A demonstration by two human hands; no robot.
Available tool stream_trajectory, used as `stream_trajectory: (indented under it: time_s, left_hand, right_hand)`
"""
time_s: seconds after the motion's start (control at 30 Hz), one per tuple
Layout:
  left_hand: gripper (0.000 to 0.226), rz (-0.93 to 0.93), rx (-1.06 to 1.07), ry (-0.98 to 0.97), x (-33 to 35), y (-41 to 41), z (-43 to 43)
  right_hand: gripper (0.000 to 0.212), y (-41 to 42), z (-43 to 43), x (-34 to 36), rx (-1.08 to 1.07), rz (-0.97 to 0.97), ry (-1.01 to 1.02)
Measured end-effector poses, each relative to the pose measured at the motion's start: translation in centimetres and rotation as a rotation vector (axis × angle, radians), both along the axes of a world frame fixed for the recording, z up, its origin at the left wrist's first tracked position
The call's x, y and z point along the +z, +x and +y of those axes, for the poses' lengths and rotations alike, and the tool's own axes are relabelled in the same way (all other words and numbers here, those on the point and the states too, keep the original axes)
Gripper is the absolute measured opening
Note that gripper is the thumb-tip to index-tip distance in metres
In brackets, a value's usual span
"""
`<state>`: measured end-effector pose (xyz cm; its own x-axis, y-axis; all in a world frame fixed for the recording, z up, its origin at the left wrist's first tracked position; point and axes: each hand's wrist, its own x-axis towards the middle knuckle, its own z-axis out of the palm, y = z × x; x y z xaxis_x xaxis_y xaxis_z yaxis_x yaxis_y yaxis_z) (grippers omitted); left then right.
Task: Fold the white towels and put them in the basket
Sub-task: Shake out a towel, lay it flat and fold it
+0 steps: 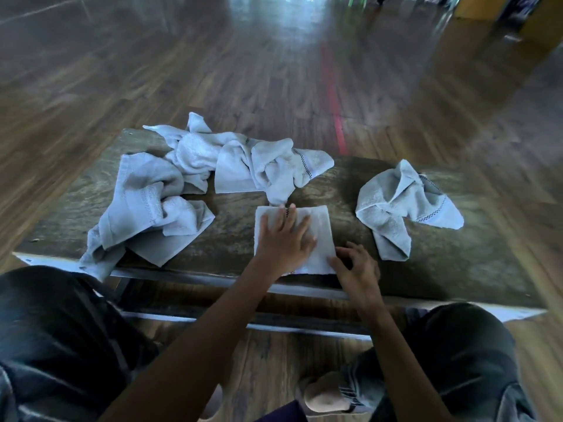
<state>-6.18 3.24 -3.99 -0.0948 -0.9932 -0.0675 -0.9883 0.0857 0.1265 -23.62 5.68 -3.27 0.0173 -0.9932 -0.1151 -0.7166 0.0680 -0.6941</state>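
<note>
I saw the left grip (283, 239) spread wide and flat, palm pressed on the folded towel (320, 226) lying on the worktop (237, 236). The right grip (355, 264), fingers curled narrow, pinched that towel's near right corner. Crumpled towels lay beyond the left grip (243, 159), to its left (146, 208), and right of the right grip (402, 205).

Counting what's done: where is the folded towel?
Head view, table's near edge, centre: folded towel under the left hand, right hand at its corner.
</note>
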Motion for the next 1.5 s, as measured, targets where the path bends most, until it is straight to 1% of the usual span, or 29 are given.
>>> stream_trajectory:
  time_s: [0.13,0.23,0.27,0.33,0.4,0.47,0.57,0.7,0.77,0.93,1.1,1.27,1.37,1.5]
  left_hand:
    - [0.067,0.063,0.004,0.173,1.3,0.4,-0.6]
    - [0.066,0.101,0.003,0.233,2.0,1.1,-1.1]
    - [0.064,0.110,0.005,0.218,1.7,1.1,-1.1]
    - [0.061,0.110,0.015,0.116,1.0,1.0,-0.6]
    - [0.060,0.100,0.022,-0.006,0.3,0.8,-0.2]
    - [0.060,0.101,0.021,-0.051,0.0,0.8,-0.1]
    - [0.061,0.108,0.022,-0.054,0.1,0.8,-0.1]
    - [0.061,0.104,0.028,-0.075,-0.1,0.7,0.0]
    - [0.061,0.100,0.029,-0.094,-0.1,0.7,0.0]
    - [0.062,0.095,0.026,-0.094,-0.1,0.8,0.0]
    - [0.061,0.075,0.034,-0.081,0.0,0.7,-0.1]
    - [0.061,0.069,0.042,-0.032,0.0,0.6,-0.5]
    - [0.061,0.080,0.047,-0.036,0.0,0.6,-0.4]
    - [0.061,0.092,0.052,-0.001,0.3,0.7,-0.6]
  right_hand:
    - [0.030,0.4,-0.3,0.4,-0.060,-0.099,0.000]
    - [0.031,0.6,-0.8,0.5,-0.067,-0.082,0.015]
    - [0.033,0.6,-0.9,0.5,-0.059,-0.061,0.023]
    - [0.035,0.8,-0.8,0.6,-0.064,-0.055,0.040]
    - [0.031,0.9,-0.6,0.7,-0.085,-0.058,0.046]
    - [0.025,1.0,-0.4,0.8,-0.090,-0.037,0.055]
    - [0.023,1.0,-0.2,1.1,-0.079,-0.037,0.061]
    - [0.022,0.6,0.0,1.8,-0.044,-0.152,0.088]
    - [0.023,0.4,-0.2,1.8,-0.031,-0.166,0.091]
    - [0.036,0.7,-0.4,1.5,-0.007,-0.058,0.109]
    - [0.027,0.5,-0.4,1.8,0.018,-0.085,0.146]
    - [0.029,-0.2,0.0,1.9,0.066,-0.071,0.164]
    - [0.017,-0.6,0.1,1.8,0.112,-0.030,0.172]
    - [0.021,-1.0,-0.1,2.0,0.090,-0.002,0.167]
